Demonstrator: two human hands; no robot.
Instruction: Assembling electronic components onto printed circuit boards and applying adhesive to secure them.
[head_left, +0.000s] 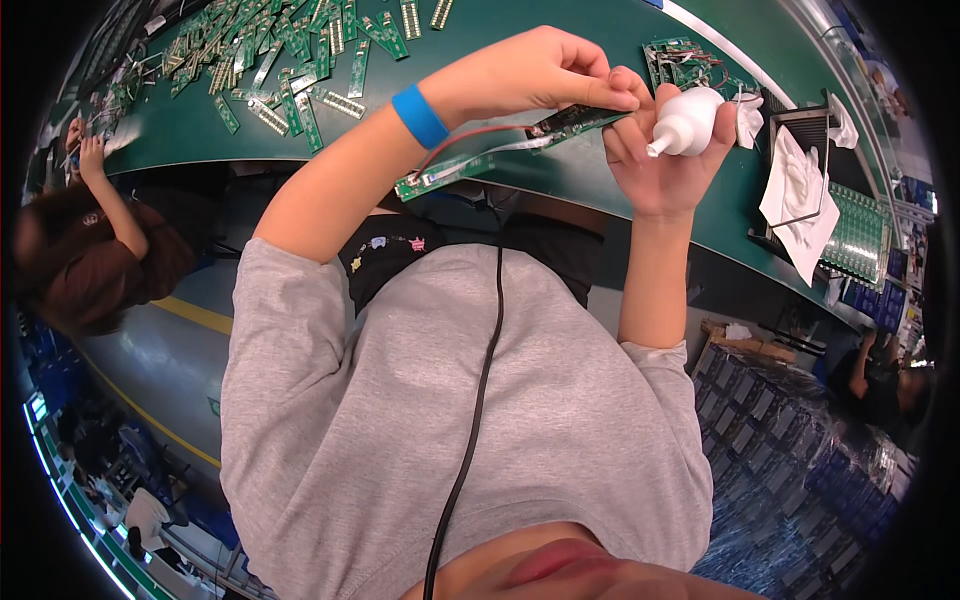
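Observation:
My left hand (560, 75), with a blue band at the wrist, is closed in a pinch at the far end of a long green circuit board assembly (445, 177). A black part (572, 122) lies along that end, and red and black wires loop over the strip. My right hand (660, 160) holds a white squeeze bottle (690, 118), its nozzle tilted down and to the left. Fingers of that hand also touch the board's end beside my left fingertips. What exactly the pinched fingertips grip is hidden.
Many green circuit boards (290, 60) lie heaped at the far left of the green table (500, 80). More wired boards (680, 62) sit behind my right hand. At right stands a rack (800, 190) with white wipes, beside a green board panel (858, 235). Another person (110, 235) works at left.

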